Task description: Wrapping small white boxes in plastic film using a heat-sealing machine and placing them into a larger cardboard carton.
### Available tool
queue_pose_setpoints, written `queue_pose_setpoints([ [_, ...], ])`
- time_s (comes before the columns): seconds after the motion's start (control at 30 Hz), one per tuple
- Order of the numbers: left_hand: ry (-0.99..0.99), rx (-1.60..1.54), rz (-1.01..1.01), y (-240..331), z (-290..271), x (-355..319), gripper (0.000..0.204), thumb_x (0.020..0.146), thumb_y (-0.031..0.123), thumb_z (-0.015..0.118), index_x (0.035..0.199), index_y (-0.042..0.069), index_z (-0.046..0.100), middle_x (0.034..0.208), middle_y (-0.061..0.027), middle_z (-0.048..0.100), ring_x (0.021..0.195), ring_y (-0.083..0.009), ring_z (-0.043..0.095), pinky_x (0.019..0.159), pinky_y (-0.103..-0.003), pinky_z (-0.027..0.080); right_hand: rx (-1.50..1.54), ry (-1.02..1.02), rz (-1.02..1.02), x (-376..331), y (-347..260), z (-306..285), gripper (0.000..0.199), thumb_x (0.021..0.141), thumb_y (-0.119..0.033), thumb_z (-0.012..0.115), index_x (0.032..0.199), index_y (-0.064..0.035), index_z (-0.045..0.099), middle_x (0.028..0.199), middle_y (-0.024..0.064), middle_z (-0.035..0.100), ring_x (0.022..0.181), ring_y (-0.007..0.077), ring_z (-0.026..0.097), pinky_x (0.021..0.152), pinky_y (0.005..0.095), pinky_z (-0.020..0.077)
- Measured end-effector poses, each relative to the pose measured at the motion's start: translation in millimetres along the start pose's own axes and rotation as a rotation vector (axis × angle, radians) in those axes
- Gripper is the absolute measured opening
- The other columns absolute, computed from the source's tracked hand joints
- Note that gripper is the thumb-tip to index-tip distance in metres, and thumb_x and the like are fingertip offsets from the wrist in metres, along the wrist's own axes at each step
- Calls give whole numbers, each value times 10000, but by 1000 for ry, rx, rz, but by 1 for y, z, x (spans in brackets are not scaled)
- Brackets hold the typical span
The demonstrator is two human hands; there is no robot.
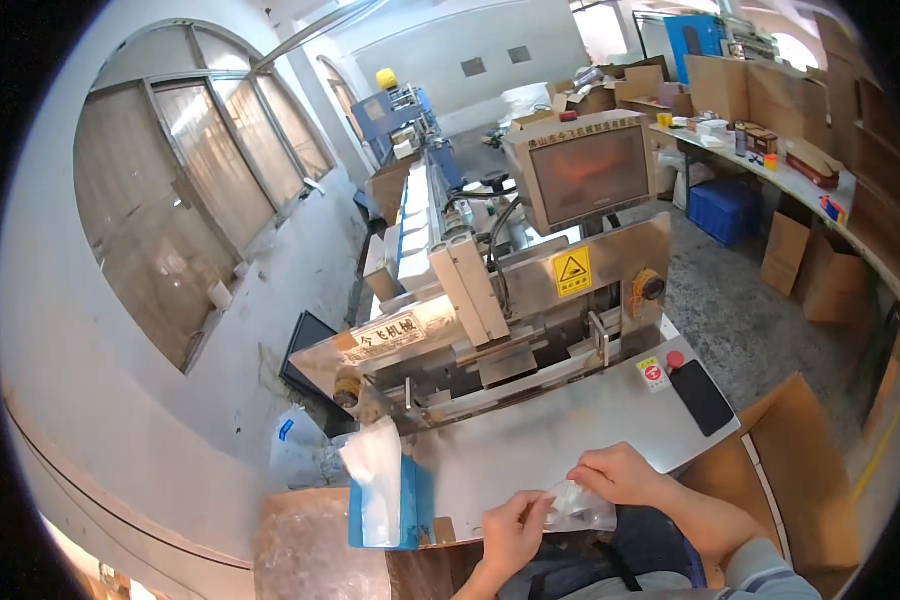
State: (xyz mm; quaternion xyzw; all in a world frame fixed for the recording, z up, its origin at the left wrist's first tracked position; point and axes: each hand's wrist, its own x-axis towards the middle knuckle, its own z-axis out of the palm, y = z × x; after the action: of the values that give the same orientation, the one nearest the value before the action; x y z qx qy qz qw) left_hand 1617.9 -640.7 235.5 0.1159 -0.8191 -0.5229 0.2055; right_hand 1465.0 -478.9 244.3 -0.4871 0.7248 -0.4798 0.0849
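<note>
We hold a clear plastic bag at a metal worktop's near edge.
Our left hand and right hand pinch the bag close together; to our left a blue box holds whitish plastic sheets, and at the worktop's right end we see a black phone just beside a red button. Beyond, we face a metal machine bearing a yellow warning sign and a screen.

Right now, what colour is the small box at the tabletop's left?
The small box is blue; see head view.
</note>
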Motion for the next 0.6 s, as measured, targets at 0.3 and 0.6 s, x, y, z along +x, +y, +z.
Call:
queue_pose_setpoints([
  [0.3, 155, -385, -353, -30, 14, 2, 247, 976, 192, 668, 795, 31, 619, 594, 2, 598, 489, -34, 478, 463, -197, 358, 59, 179, -284, -15, 6, 6, 109, 797, -95, 779, 880, -54, 721, 1014, 67, 696, 1022, 264, 657, 866, 366, 534],
  [0.6, 128, 29, 43, -20, 6, 6, 252, 936, 169, 689, 1150, 37, 668, 1016, -77, 716, 640, -136, 591, 594, -260, 490, -70, -20, -383, -18, 6, 1, 116, 810, -146, 748, 864, -64, 687, 931, 68, 673, 1001, 272, 639, 858, 389, 526],
])
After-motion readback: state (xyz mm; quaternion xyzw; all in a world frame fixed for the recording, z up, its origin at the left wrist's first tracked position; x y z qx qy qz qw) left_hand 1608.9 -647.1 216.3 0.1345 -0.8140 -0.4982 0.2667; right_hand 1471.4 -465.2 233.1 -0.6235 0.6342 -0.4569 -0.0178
